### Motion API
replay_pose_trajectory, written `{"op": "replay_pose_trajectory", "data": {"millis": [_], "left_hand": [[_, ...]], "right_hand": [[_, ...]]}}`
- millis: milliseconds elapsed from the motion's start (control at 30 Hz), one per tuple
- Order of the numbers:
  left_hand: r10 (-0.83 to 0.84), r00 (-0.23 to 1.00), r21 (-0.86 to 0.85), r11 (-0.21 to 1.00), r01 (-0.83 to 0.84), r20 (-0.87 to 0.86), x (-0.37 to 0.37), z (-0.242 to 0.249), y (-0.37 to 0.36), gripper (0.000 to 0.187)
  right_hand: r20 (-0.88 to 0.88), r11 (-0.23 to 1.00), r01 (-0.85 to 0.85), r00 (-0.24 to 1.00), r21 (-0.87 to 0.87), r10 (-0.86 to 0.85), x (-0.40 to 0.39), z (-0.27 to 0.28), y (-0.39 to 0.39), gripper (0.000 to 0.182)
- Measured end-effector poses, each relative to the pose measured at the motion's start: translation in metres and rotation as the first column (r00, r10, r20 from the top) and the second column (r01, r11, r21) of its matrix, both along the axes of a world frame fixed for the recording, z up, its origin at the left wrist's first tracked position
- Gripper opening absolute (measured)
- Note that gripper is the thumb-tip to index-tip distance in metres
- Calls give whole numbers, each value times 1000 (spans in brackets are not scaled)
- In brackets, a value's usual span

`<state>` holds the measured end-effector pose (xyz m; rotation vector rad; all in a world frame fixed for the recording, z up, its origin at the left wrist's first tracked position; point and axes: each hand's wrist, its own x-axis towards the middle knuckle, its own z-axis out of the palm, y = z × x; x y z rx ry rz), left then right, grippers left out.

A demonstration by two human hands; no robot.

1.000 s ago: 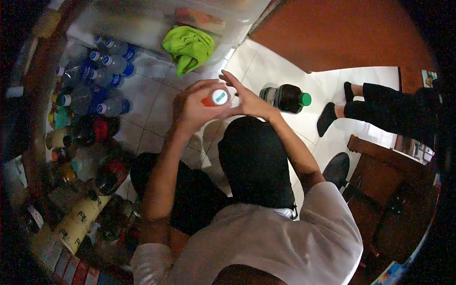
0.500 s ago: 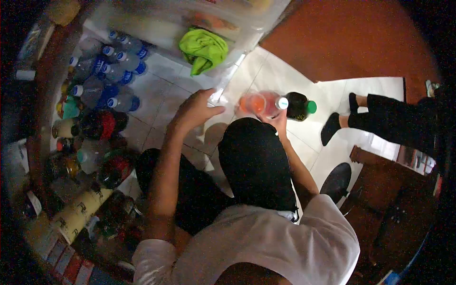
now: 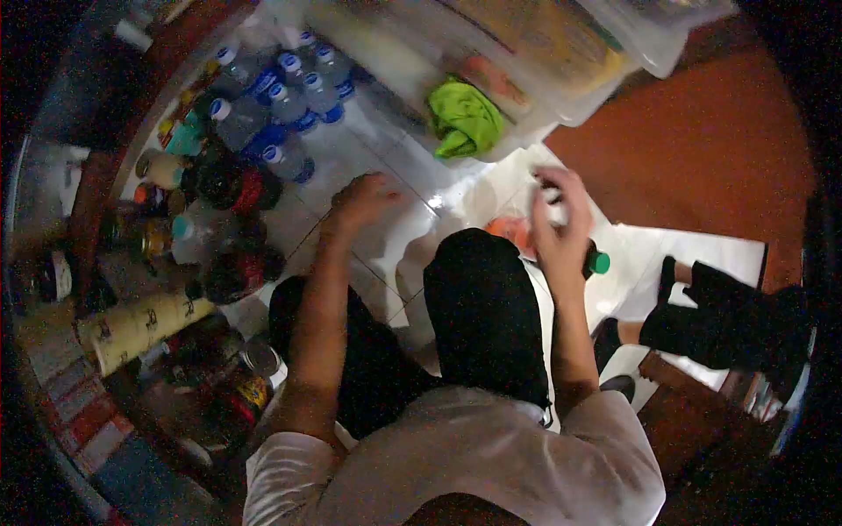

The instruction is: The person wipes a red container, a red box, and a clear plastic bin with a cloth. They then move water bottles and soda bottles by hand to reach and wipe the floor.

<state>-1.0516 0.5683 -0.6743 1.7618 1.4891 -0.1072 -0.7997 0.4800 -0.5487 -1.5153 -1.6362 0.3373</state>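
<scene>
My left hand [image 3: 364, 200] hangs over the tiled floor with its fingers loosely stretched out and holds nothing; motion blurs it. My right hand [image 3: 561, 210] is beyond my right knee, above two bottles, its fingers curved and apart from the thumb. A pale and dark patch shows between them, too blurred to name, and I see no bottle in its grasp. An orange-pink bottle [image 3: 511, 231] stands partly hidden behind that hand and my knee. Beside my right wrist is a dark bottle with a green cap [image 3: 599, 262], mostly covered by the hand.
Several water bottles with blue labels [image 3: 288, 103] stand at the left, near dark soda bottles [image 3: 237, 186] and jars. A bright green cloth [image 3: 465, 118] lies by clear plastic drawers [image 3: 561, 53]. Another person's dark-clad legs [image 3: 719, 316] are at the right. A patterned cream roll [image 3: 145, 329] lies lower left.
My right hand has come off the orange-pink bottle and risen in front of it. The left hand stays over the floor, its fingers now lower. The whole view has turned clockwise.
</scene>
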Motion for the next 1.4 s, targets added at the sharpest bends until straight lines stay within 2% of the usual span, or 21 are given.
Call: {"op": "replay_pose_trajectory", "data": {"millis": [67,100,167,200,267,367,467,533,567,667,700,767,867,967,1000,1067,1133,1167,1233,1300,1400], "left_hand": [[16,994,-16,1000,-15,105,-12,-2,-1,61],[58,998,-9,998,-58,27,-10,8,-6,58],[129,990,-9,991,-130,-63,-24,16,-10,56],[357,934,262,901,-347,9,-32,19,-8,55],[544,829,496,688,-530,132,-49,28,-3,56],[638,770,503,663,-555,8,-78,24,7,63],[640,764,605,640,-473,-79,-91,-25,21,66],[652,755,793,422,-439,71,-99,-52,24,66],[649,758,795,421,-437,73,-100,-63,25,66],[629,760,895,230,-382,162,-104,-71,28,66],[660,736,792,365,-490,151,-102,-63,31,65],[693,707,655,470,-591,141,-97,-50,30,63],[685,716,659,477,-581,135,-88,-44,27,57],[723,676,746,371,-553,140,-99,-57,35,46],[602,791,547,628,-553,109,-109,-50,39,41],[482,868,292,819,-494,115,-117,-50,33,37],[550,831,380,753,-537,84,-94,-56,27,31],[587,807,431,711,-555,70,-79,-60,25,29],[598,796,519,652,-552,94,-67,-63,18,30],[588,801,552,634,-541,110,-59,-59,11,31],[561,817,576,629,-523,130,-57,-56,2,33]], "right_hand": [[352,980,78,936,-183,-9,-37,-5,44,45],[488,987,86,873,-136,-9,-38,-23,62,54],[660,997,73,749,-1,-54,-36,-80,94,52],[631,995,60,770,75,-95,-43,-82,103,45],[624,994,88,775,56,-104,-49,-85,107,42],[638,988,142,756,58,-146,-50,-101,111,37],[651,982,136,735,134,-191,-50,-102,113,40],[630,986,133,758,104,-168,-51,-98,110,41],[630,985,137,757,107,-174,-51,-95,109,41],[576,993,105,809,54,-117,-53,-86,109,42],[570,993,105,814,46,-112,-53,-86,110,43],[568,994,98,816,43,-105,-54,-87,110,45],[517,996,88,853,-13,-69,-50,-82,107,54],[401,992,-20,915,127,-33,-56,-63,92,55],[394,984,-9,917,180,-64,-64,-49,81,55],[382,976,-19,922,217,-67,-87,-36,68,55],[311,928,-328,913,174,264,-122,-36,58,55],[298,917,-359,907,176,297,-139,-42,55,55],[371,707,-705,641,-60,672,-175,-57,59,47],[304,658,-752,632,19,713,-218,-66,73,54],[300,771,-633,725,-64,620,-275,-72,103,62]]}}
